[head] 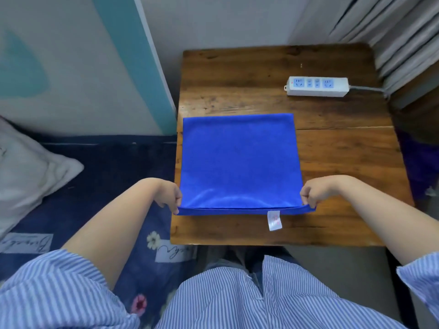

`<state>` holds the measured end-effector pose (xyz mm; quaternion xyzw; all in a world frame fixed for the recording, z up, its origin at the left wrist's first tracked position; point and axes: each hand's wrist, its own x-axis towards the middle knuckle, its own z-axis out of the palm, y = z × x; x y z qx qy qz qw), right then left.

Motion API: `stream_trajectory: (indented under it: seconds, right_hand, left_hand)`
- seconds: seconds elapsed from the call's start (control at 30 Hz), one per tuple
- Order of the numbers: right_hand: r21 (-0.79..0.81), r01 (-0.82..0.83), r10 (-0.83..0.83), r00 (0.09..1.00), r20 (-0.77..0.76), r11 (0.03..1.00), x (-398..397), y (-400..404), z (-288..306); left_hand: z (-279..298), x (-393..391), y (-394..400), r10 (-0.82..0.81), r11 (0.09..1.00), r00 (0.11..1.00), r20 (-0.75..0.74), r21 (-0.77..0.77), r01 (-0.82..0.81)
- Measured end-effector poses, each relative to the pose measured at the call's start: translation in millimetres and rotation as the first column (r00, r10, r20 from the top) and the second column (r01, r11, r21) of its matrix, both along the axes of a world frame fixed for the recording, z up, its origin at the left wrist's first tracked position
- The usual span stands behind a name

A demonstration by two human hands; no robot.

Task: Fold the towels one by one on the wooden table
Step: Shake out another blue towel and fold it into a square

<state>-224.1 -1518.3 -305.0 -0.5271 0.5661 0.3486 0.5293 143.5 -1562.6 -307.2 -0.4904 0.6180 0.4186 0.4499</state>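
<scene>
A blue towel (240, 160) lies on the wooden table (332, 157), folded double with two layers showing along its near edge. A white label (274, 220) hangs from that edge. My left hand (169, 194) pinches the near left corner. My right hand (313, 192) pinches the near right corner. Both corners are lifted slightly off the tabletop, while the far part of the towel rests flat.
A white power strip (317, 86) with a grey cable lies at the table's far right. A bed with a dark floral cover (107, 176) and a white pillow (28, 172) stands to the left. Curtains (392, 32) hang at the far right.
</scene>
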Motion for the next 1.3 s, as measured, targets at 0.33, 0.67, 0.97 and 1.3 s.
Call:
stream_trajectory:
  seconds: [0.33, 0.67, 0.97, 1.3]
  right_hand:
    - [0.03, 0.5, -0.498, 0.852, 0.165, 0.866, -9.9, -6.0, -8.3]
    - [-0.221, 0.828, -0.695, 0.554, 0.459, 0.515, -27.0, -75.7, -8.2]
    - [-0.215, 0.904, -0.744, 0.426, 0.515, 0.369, -33.3, -118.0, -18.2]
    - [-0.312, 0.874, -0.783, 0.476, 0.4, 0.372, -31.4, -155.1, -42.3]
  left_hand:
    - [-6.1, 12.7, -23.2, 0.378, 0.925, 0.919, -0.113, 0.005, -0.38]
    - [-6.0, 7.4, -88.1, 0.771, 0.463, 0.383, -0.509, 0.035, -0.886]
    - [-23.5, -21.5, -131.2, 0.81, 0.188, 0.111, -0.576, 0.075, -0.979]
    - [-57.3, -31.0, -162.7, 0.794, 0.235, 0.245, -0.557, -0.092, -0.968]
